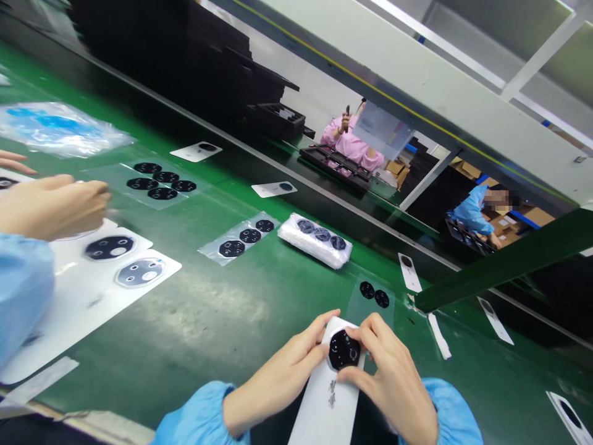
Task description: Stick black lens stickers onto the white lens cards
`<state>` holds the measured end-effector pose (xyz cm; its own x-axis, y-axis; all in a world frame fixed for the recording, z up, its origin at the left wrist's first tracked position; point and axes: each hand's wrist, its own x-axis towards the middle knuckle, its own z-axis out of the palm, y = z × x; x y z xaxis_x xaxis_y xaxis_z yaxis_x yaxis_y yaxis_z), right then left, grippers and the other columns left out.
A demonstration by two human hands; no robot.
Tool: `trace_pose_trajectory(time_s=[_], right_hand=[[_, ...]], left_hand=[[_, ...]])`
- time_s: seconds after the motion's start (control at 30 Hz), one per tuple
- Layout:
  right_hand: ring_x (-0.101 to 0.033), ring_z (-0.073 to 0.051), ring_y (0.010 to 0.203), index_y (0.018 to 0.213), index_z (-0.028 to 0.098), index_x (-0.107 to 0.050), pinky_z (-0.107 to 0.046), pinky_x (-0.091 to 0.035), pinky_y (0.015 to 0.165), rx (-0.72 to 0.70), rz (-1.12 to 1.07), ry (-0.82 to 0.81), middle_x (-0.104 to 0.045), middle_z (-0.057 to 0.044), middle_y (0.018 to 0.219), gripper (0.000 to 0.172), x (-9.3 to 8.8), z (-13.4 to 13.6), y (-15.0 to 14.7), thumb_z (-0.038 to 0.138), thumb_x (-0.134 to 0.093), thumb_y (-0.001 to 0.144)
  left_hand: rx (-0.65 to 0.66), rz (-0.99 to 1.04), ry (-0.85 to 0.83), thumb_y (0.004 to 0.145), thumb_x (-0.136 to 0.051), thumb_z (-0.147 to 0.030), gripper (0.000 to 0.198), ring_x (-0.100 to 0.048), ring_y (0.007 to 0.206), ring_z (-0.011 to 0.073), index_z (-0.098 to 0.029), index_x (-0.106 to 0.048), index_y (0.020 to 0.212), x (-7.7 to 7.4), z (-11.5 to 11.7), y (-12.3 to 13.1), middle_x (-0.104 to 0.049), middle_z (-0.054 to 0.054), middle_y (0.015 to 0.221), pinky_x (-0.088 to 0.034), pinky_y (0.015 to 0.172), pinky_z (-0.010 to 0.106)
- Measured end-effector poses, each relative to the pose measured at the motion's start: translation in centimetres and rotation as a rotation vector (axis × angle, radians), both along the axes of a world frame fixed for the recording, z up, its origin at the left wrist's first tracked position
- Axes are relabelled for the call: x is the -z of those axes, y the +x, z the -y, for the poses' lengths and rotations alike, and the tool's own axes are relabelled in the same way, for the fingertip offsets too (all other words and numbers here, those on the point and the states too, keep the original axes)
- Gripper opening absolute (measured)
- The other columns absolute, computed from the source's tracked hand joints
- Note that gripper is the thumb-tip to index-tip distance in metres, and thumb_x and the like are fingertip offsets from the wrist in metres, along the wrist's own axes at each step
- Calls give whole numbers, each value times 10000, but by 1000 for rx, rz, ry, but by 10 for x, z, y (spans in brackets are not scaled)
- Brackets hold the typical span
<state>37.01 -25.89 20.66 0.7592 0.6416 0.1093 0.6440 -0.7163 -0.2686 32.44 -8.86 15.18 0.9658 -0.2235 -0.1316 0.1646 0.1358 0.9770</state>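
Note:
A white phone back cover lies under both my hands at the bottom middle, with a round black camera ring at its top end. My left hand pinches the cover's left edge next to the ring. My right hand curls over the ring's right side, fingertips pressed on it. Just beyond my hands lies a clear film strip with two black rings.
A co-worker's hand and blue sleeve work at the left over white back covers. Film sheets with black rings and a wrapped bundle lie on the green belt. More covers lie along the belt's far edge.

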Motion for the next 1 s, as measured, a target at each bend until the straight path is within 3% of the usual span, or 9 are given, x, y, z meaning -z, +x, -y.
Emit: trace_pose_trajectory(time_s=[0.1, 0.2, 0.63, 0.9, 1.0], right_hand=[[-567, -171, 716, 908, 205, -559, -299, -508, 602, -2, 45, -10, -504, 14, 819, 378, 2, -2, -3, 85, -780, 626], [-574, -179, 720, 919, 199, -559, -307, -518, 601, -1, 65, -19, -505, 8, 821, 403, 5, -4, -5, 73, -785, 610], [-584, -187, 707, 918, 202, -585, -317, -525, 592, 52, 71, -25, -485, 9, 799, 369, 16, -5, -6, 86, -775, 625], [-604, -175, 773, 1188, 241, -485, -290, -549, 654, 18, 32, 129, -523, 0, 881, 547, 24, 4, -11, 40, -661, 710], [-603, -168, 781, 1250, 249, -451, -277, -541, 661, -16, 30, 162, -534, -14, 904, 515, 26, 9, -11, 48, -576, 792]], left_hand=[[-114, -19, 67, 934, -358, -403, 503, -343, 1339, 226, -271, -326, 1418, 4, 7, -5, -449, -6, 1433, -244, 1111, 358], [-150, -40, 92, 939, -335, -434, 537, -298, 1371, 224, -254, -278, 1442, 7, 15, -8, -403, -7, 1466, -223, 1127, 367], [-180, 24, 115, 942, -324, -393, 562, -396, 1314, 226, -189, -228, 1456, 15, 23, -2, -412, 37, 1460, -319, 1067, 339], [-239, 1, 86, 931, -352, -368, 548, -428, 1278, 241, -183, -272, 1441, 19, 23, 1, -478, 56, 1408, -301, 1078, 383], [-244, -7, 83, 931, -354, -369, 542, -430, 1274, 238, -184, -284, 1436, 19, 23, 2, -530, 56, 1358, -290, 1083, 382]])
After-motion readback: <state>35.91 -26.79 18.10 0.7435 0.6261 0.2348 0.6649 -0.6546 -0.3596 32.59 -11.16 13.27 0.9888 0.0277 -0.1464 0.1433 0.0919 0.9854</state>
